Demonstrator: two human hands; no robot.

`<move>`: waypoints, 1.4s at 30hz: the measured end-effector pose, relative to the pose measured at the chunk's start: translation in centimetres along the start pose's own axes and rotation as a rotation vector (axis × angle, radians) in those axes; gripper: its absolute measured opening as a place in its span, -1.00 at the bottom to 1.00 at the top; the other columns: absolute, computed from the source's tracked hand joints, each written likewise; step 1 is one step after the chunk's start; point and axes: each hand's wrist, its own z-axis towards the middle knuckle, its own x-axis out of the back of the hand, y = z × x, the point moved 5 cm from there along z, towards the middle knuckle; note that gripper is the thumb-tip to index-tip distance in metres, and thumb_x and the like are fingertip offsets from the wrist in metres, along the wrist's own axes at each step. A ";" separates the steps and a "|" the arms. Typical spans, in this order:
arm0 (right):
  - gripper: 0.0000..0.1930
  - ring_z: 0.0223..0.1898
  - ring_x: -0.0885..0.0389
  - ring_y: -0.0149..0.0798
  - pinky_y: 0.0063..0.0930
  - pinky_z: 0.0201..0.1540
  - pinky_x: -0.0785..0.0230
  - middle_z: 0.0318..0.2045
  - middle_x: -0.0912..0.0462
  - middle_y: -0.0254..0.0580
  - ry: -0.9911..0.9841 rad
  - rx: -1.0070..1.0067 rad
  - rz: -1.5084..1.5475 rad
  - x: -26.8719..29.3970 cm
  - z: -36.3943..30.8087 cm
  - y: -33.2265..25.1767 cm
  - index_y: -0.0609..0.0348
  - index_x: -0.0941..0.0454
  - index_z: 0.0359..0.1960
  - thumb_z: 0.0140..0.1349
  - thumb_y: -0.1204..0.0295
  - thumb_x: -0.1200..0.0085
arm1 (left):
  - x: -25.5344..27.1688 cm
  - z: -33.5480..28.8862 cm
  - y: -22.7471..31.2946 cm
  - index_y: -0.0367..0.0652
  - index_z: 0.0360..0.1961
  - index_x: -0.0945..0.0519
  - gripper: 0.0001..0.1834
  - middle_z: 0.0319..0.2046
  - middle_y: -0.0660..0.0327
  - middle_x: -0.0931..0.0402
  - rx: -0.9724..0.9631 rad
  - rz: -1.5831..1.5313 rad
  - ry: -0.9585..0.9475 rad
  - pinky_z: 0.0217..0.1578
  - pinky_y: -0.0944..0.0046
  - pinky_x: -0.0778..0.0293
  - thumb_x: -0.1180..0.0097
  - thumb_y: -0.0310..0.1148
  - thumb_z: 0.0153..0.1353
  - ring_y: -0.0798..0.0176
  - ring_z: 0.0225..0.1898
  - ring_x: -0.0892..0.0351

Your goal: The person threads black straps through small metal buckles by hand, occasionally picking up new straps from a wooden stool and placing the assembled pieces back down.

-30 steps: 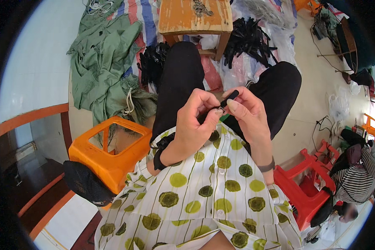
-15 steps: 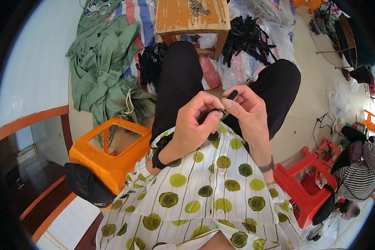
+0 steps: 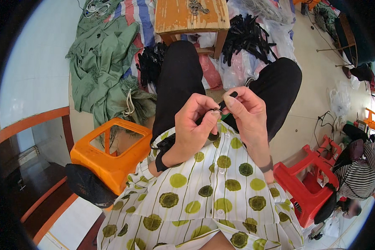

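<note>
Strip [image 3: 232, 95], black, held between left hand [image 3: 194, 122] and right hand [image 3: 251, 115], beyond dotted shirt [image 3: 216, 175]. Left fingers pinched at near end, exact hold hidden; right fingers gripping far end. Work on strip seems partway. Dark piles left [image 3: 151, 62] and right [image 3: 245, 39] of table [image 3: 171, 18]; cannot tell which is finished. Metal pieces [image 3: 198, 7] on table. No writing legible.

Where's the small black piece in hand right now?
In the head view, the black piece is above and right of centre, pinched in the right hand, its lower end close to the left hand.
</note>
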 end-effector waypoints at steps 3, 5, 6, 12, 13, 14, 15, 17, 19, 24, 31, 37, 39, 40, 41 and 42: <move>-0.89 -0.48 -0.44 -0.61 -0.75 -0.37 -0.30 -0.49 -0.53 -0.44 -0.012 0.036 -0.033 -0.1 0.1 -0.5 0.24 -0.52 -0.33 0.13 0.50 -0.12 | 0.1 0.0 -0.2 -0.29 -0.31 -0.38 -0.92 -0.50 0.26 -0.44 0.012 -0.004 -0.001 -0.60 0.55 -0.33 0.03 -0.59 0.15 0.55 -0.60 -0.38; -0.90 -0.50 -0.39 -0.66 -0.79 -0.42 -0.24 -0.53 -0.49 -0.49 -0.050 0.012 -0.217 0.0 0.0 -0.8 0.23 -0.52 -0.34 0.10 0.53 -0.13 | 0.1 0.1 -0.3 -0.29 -0.30 -0.38 -0.91 -0.49 0.27 -0.45 0.005 0.025 0.000 -0.59 0.56 -0.32 0.02 -0.59 0.15 0.55 -0.60 -0.38; -0.90 -0.50 -0.39 -0.66 -0.79 -0.42 -0.24 -0.53 -0.49 -0.49 -0.049 0.011 -0.216 0.0 0.0 -1.0 0.23 -0.52 -0.34 0.10 0.53 -0.13 | 0.0 0.0 -0.2 -0.29 -0.30 -0.38 -0.91 -0.49 0.27 -0.45 0.007 0.026 0.001 -0.59 0.56 -0.32 0.02 -0.59 0.15 0.55 -0.60 -0.38; -0.87 -0.51 -0.36 -0.69 -0.81 -0.45 -0.20 -0.56 -0.46 -0.52 -0.020 -0.007 -0.386 -0.3 -0.3 -1.8 0.23 -0.51 -0.33 0.06 0.54 -0.15 | 0.2 -0.1 0.6 -0.30 -0.36 -0.46 -0.91 -0.49 0.23 -0.47 -0.270 0.355 0.009 -0.48 0.51 -0.39 -0.03 -0.64 0.08 0.49 -0.52 -0.44; -0.88 -0.51 -0.38 -0.68 -0.80 -0.44 -0.21 -0.56 -0.48 -0.51 -0.018 -0.016 -0.322 -0.2 -0.3 -1.7 0.23 -0.51 -0.33 0.07 0.54 -0.14 | 0.2 -0.1 0.8 -0.30 -0.36 -0.47 -0.91 -0.49 0.22 -0.47 -0.286 0.372 0.011 -0.47 0.49 -0.40 -0.04 -0.65 0.07 0.48 -0.51 -0.44; -0.89 -0.50 -0.40 -0.66 -0.79 -0.43 -0.23 -0.55 -0.49 -0.50 -0.016 -0.024 -0.258 -0.1 -0.2 -1.5 0.24 -0.52 -0.33 0.09 0.54 -0.13 | 0.2 0.0 1.0 -0.29 -0.37 -0.49 -0.90 -0.49 0.21 -0.47 -0.302 0.389 0.014 -0.46 0.47 -0.40 -0.04 -0.66 0.06 0.46 -0.50 -0.45; -0.89 -0.50 -0.40 -0.66 -0.79 -0.43 -0.23 -0.55 -0.49 -0.50 -0.012 -0.023 -0.256 0.1 -0.2 -1.4 0.24 -0.52 -0.33 0.09 0.54 -0.13 | 0.1 0.0 1.0 -0.29 -0.37 -0.49 -0.90 -0.49 0.21 -0.47 -0.301 0.390 0.009 -0.46 0.47 -0.40 -0.04 -0.66 0.06 0.46 -0.50 -0.45; -0.86 -0.45 -0.52 -0.52 -0.68 -0.34 -0.40 -0.44 -0.55 -0.31 -0.059 -0.038 -0.010 0.2 -0.1 -1.0 0.32 -0.48 -0.31 0.12 0.53 -0.11 | 0.2 -0.1 0.6 -0.29 -0.36 -0.49 -0.89 -0.49 0.22 -0.47 -0.252 0.273 0.006 -0.47 0.47 -0.39 -0.05 -0.65 0.06 0.46 -0.51 -0.44; -0.86 -0.45 -0.52 -0.51 -0.67 -0.33 -0.40 -0.44 -0.56 -0.29 -0.059 -0.027 -0.029 0.3 -0.1 -0.9 0.33 -0.49 -0.30 0.12 0.54 -0.11 | 0.6 -0.2 0.7 -0.29 -0.36 -0.50 -0.89 -0.49 0.22 -0.47 -0.210 0.268 -0.009 -0.47 0.48 -0.38 -0.05 -0.65 0.06 0.46 -0.51 -0.44; -0.90 -0.49 -0.47 -0.60 -0.75 -0.40 -0.30 -0.53 -0.55 -0.40 -0.036 0.012 -0.063 0.0 -0.4 -1.1 0.27 -0.55 -0.34 0.11 0.51 -0.13 | 0.7 -0.3 1.0 -0.28 -0.36 -0.50 -0.90 -0.49 0.22 -0.47 -0.270 0.322 -0.062 -0.47 0.51 -0.37 -0.05 -0.65 0.06 0.48 -0.52 -0.44; -0.91 -0.43 -0.52 -0.50 -0.68 -0.33 -0.33 -0.45 -0.58 -0.29 -0.034 0.231 -0.354 -0.2 -0.8 -1.8 0.30 -0.55 -0.38 0.05 0.59 -0.13 | 0.5 -0.4 0.8 -0.27 -0.39 -0.48 -0.89 -0.52 0.26 -0.47 -0.143 0.390 0.005 -0.48 0.51 -0.37 -0.06 -0.65 0.03 0.52 -0.53 -0.43; -0.89 -0.33 -0.54 -0.37 -0.58 -0.27 -0.34 -0.41 -0.58 -0.19 -0.080 0.393 -0.522 -0.6 -0.6 -2.4 0.30 -0.55 -0.40 -0.01 0.60 -0.13 | 0.4 -0.1 0.8 -0.26 -0.35 -0.44 -0.86 -0.55 0.26 -0.47 0.040 0.313 0.047 -0.49 0.50 -0.38 -0.08 -0.62 0.04 0.54 -0.53 -0.43; -0.89 -0.32 -0.54 -0.37 -0.58 -0.25 -0.34 -0.40 -0.58 -0.19 -0.089 0.405 -0.512 -0.6 -0.6 -2.4 0.30 -0.55 -0.40 -0.01 0.60 -0.13 | 0.5 0.1 0.9 -0.25 -0.34 -0.43 -0.85 -0.55 0.25 -0.46 -0.050 0.343 0.090 -0.49 0.50 -0.38 -0.07 -0.62 0.04 0.55 -0.53 -0.43; -0.90 -0.32 -0.53 -0.37 -0.59 -0.23 -0.33 -0.39 -0.57 -0.18 -0.084 0.392 -0.474 -0.6 -0.5 -2.4 0.30 -0.54 -0.40 0.00 0.60 -0.12 | 0.4 0.1 0.8 -0.25 -0.30 -0.43 -0.83 -0.55 0.24 -0.47 -0.053 0.352 0.077 -0.48 0.49 -0.39 -0.06 -0.61 0.05 0.53 -0.53 -0.44; -0.90 -0.32 -0.52 -0.36 -0.59 -0.21 -0.32 -0.38 -0.57 -0.17 -0.083 0.381 -0.436 -0.7 -0.4 -2.6 0.29 -0.54 -0.40 0.01 0.60 -0.11 | 0.3 0.3 0.9 -0.24 -0.26 -0.43 -0.81 -0.54 0.23 -0.48 -0.059 0.362 0.065 -0.47 0.47 -0.40 -0.05 -0.61 0.06 0.51 -0.52 -0.45; -0.90 -0.32 -0.52 -0.36 -0.59 -0.21 -0.32 -0.38 -0.57 -0.17 -0.103 0.384 -0.435 -0.9 -0.5 -2.4 0.29 -0.54 -0.40 0.01 0.60 -0.11 | 0.4 0.4 0.9 -0.24 -0.26 -0.43 -0.81 -0.54 0.23 -0.48 -0.069 0.362 0.084 -0.47 0.47 -0.40 -0.05 -0.61 0.06 0.51 -0.52 -0.45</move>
